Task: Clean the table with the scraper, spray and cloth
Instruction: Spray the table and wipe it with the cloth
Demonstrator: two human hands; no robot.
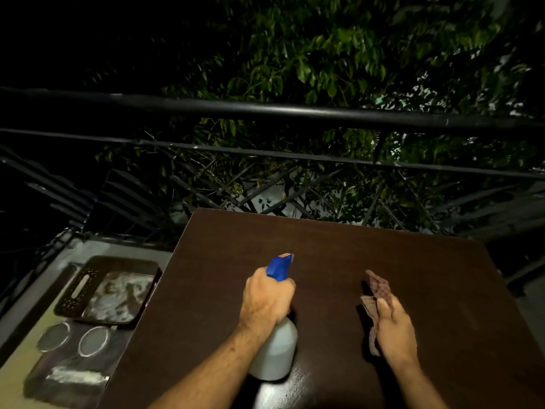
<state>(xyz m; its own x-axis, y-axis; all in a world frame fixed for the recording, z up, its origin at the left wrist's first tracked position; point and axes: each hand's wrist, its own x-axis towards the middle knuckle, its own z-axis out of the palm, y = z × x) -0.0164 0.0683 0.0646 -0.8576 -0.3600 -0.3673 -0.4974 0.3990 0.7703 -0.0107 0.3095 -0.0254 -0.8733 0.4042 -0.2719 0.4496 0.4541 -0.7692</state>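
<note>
Forward, left hand grip closed round spray bottle neck, right hand grip clutching cloth above table

Single head-worn view, close above the table, facing forward and down toward railing.

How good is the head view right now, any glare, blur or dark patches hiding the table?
Head view: night scene, lit from near the camera; glare patch on the table beside the spray bottle; left hand and right hand with the cloth slightly soft; railing bows from wide-angle distortion.
</note>
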